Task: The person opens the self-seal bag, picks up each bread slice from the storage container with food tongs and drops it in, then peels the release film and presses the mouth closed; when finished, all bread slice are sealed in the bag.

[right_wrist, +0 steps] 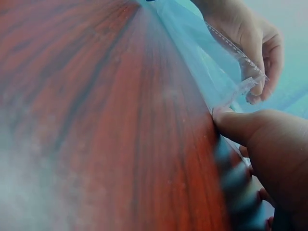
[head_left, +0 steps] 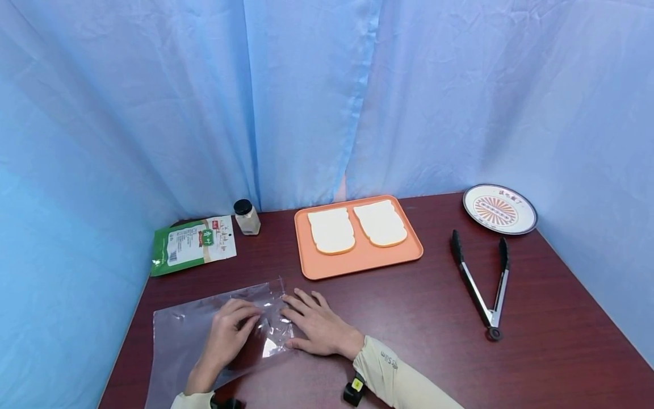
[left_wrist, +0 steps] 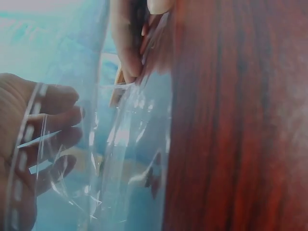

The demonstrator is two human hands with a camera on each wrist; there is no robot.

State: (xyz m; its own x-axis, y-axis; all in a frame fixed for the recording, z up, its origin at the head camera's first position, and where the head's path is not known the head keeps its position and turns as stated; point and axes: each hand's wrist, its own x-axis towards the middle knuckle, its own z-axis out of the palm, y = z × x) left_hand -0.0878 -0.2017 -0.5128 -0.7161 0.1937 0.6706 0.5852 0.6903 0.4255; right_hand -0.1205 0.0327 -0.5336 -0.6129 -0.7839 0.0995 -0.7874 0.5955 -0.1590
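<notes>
A clear plastic bag (head_left: 179,329) lies at the front left of the table. Over its right part, my left hand (head_left: 227,335) pinches the film between thumb and fingers. In the right wrist view the left fingers (right_wrist: 257,72) hold its raised perforated edge. My right hand (head_left: 322,326) rests on the bag's right end, fingers spread and fairly straight. Its thumb (right_wrist: 231,122) presses near the bag's lower edge in that view. Through the film (left_wrist: 130,144), fingers (left_wrist: 57,130) show in the left wrist view.
An orange tray (head_left: 352,264) holds two bread slices, left (head_left: 331,230) and right (head_left: 380,223). A green-and-white packet (head_left: 194,244) and black-lidded jar (head_left: 247,217) stand back left. Tongs (head_left: 480,289) lie spread at right, before a patterned plate (head_left: 501,209). Blue curtains (head_left: 306,102) enclose the table.
</notes>
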